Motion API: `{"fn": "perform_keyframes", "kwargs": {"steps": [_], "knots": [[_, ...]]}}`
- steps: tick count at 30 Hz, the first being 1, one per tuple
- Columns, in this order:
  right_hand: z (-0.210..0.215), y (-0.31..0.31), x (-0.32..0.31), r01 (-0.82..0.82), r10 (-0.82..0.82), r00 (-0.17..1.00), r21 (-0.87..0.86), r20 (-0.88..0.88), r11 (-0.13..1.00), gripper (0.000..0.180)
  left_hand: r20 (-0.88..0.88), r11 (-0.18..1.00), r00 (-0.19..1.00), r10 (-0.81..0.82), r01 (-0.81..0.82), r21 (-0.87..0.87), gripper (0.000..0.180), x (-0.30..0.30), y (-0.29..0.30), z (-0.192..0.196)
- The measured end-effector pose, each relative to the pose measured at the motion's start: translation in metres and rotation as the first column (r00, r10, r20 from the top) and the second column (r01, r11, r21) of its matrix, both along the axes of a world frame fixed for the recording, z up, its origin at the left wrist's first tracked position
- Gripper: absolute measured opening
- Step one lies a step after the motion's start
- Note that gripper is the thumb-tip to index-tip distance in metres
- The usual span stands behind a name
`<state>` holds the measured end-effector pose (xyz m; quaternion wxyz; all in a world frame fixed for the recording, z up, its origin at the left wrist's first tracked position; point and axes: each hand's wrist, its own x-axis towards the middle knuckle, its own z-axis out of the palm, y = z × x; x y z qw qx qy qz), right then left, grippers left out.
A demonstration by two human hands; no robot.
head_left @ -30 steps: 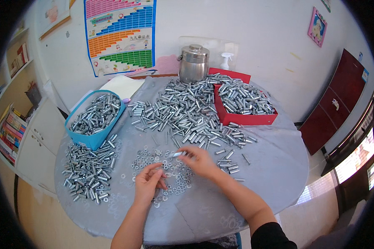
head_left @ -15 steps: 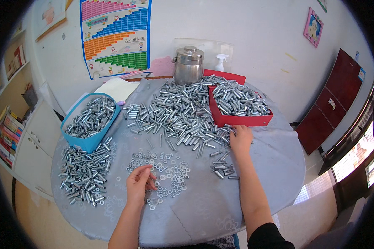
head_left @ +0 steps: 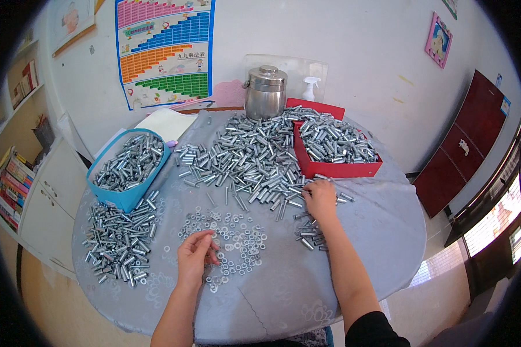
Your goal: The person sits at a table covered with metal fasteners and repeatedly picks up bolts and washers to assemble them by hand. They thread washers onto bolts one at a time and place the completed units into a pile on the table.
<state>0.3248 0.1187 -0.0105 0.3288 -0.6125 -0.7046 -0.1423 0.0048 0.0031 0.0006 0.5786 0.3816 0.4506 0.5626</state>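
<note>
My left hand (head_left: pixel 195 254) hovers at the left side of a spread of small washers and nuts (head_left: pixel 246 246). Its thumb and fingers are curled together; whatever they may hold is too small to make out. Farther right, my right hand (head_left: pixel 320 201) reaches down to the near edge of a big heap of silvery metal sleeves and bolts (head_left: pixel 255 156). Its fingers bend onto the pieces, and the fingertips are partly hidden. Several loose sleeves (head_left: pixel 309 236) lie beside that wrist, partly covered by the forearm.
A red box (head_left: pixel 344 169) full of metal sleeves stands at the back right, a blue basket (head_left: pixel 124 199) of bolts and sleeves at the left. Another pile (head_left: pixel 118 246) lies before the basket. Behind are a steel pot (head_left: pixel 265 95), a spray bottle (head_left: pixel 309 88) and paper (head_left: pixel 168 124).
My right hand has moved a little left along the near edge of the heap, uncovering sleeves to its right. My left hand keeps its curled pose over the washers.
</note>
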Motion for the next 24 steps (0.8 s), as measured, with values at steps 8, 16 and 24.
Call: {"fn": "perform_keyframes", "kwargs": {"steps": [8,16,24], "knots": [[0.034,-0.018,-0.014,-0.087,-0.051,0.953,-0.432,-0.298,0.898,0.015,0.023,1.0,1.0,0.006,-0.006,-0.017,0.018,0.0,-0.001,0.0],[0.025,-0.017,-0.022,-0.083,0.002,0.989,-0.535,-0.149,0.841,0.023,0.033,1.0,0.999,-0.002,0.003,-0.024,0.018,0.0,-0.001,-0.001],[0.03,-0.022,-0.027,-0.085,0.056,0.996,-0.574,-0.068,0.814,0.026,0.026,0.998,0.998,-0.049,0.05,-0.031,0.017,0.0,0.0,-0.002]]}}
